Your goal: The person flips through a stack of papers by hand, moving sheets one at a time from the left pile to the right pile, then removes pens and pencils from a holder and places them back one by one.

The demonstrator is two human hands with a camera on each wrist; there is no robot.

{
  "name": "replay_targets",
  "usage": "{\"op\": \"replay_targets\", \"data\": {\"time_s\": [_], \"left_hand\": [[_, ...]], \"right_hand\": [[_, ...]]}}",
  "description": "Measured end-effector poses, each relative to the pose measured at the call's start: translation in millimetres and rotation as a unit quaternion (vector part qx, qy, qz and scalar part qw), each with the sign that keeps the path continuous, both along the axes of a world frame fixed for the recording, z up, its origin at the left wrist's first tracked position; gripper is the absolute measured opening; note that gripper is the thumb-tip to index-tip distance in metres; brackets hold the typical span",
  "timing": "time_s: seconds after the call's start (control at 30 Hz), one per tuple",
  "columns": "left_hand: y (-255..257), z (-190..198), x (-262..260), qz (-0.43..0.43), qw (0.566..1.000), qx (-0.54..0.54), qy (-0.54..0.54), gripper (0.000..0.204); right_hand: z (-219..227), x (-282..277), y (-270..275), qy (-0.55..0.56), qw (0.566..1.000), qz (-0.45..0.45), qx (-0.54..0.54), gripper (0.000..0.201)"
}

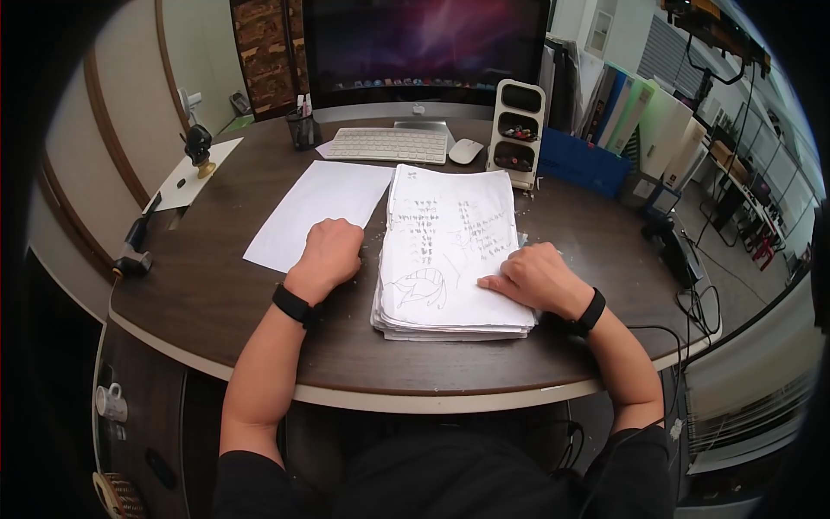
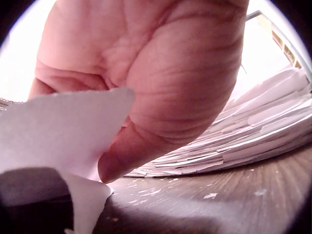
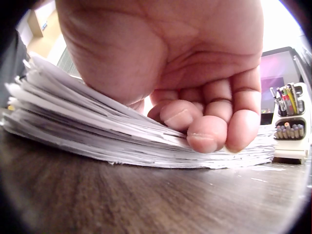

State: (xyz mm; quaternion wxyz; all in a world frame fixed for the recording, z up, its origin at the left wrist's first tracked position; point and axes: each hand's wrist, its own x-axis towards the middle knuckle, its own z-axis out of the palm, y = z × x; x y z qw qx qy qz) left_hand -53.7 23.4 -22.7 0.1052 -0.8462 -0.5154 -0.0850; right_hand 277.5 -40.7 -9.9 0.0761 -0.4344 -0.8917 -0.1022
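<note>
A thick stack of loose paper [image 1: 454, 225] lies on the desk, its top sheet bearing handwriting and a pencil sketch. My right hand [image 1: 545, 278] grips the stack's right edge, thumb over the top sheet. In the right wrist view, the curled fingertips [image 3: 207, 134] press against the layered side of the pile. Left of the stack is a blank white sheet [image 1: 320, 203]. The left hand [image 1: 328, 251] pinches its near right part, fingers curled. In the left wrist view, the sheet [image 2: 58, 126] bends upward by the thumb [image 2: 114, 163] and hides the other fingers.
Behind the papers stand a keyboard [image 1: 385, 144], a mouse [image 1: 465, 151], a monitor [image 1: 424, 52] and a white pen holder [image 1: 516, 130]. A mesh pen cup [image 1: 303, 130] is at back left. Folders [image 1: 622, 112] line the right, with black cables [image 1: 692, 303] near the desk's right edge.
</note>
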Motion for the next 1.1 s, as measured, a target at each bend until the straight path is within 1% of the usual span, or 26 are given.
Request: {"op": "replay_targets", "data": {"time_s": [0.17, 0.27, 0.37, 0.47, 0.57, 0.63, 0.73, 1.1], "left_hand": [[2.3, -1.7, -1.0, 0.005, 1.000, -0.006, 0.006, 0.010], [1.0, 0.0, -0.4, 0.003, 1.000, -0.003, 0.009, 0.010], [1.5, -0.9, 0.1, 0.007, 1.000, -0.005, 0.009, 0.010], [-0.1, 0.8, -0.2, 0.001, 1.000, -0.001, 0.008, 0.010], [0.9, 0.1, 0.5, 0.006, 1.000, -0.006, 0.006, 0.010], [1.5, -1.3, -0.6, 0.005, 1.000, -0.004, 0.007, 0.010], [1.2, -0.9, 0.1, 0.004, 1.000, -0.001, 0.005, 0.010], [1.3, -1.7, -1.1, -0.003, 1.000, 0.003, -0.002, 0.009]], "right_hand": [[-0.1, -0.3, 0.8, 0.009, 1.000, 0.000, -0.007, 0.066], [0.4, 0.3, 1.3, -0.009, 1.000, -0.010, -0.008, 0.066], [0.3, -0.3, 1.7, 0.006, 1.000, 0.001, -0.005, 0.066], [-0.1, 0.1, 0.9, -0.010, 1.000, -0.009, -0.007, 0.066], [0.8, -0.1, 2.0, -0.001, 1.000, -0.008, -0.010, 0.063], [-2.3, 0.7, 2.4, 0.002, 1.000, 0.000, 0.000, 0.066], [1.3, -0.6, 0.7, -0.005, 1.000, -0.009, -0.013, 0.066], [-0.1, -0.1, 1.6, 0.004, 1.000, -0.002, -0.008, 0.067]]}}
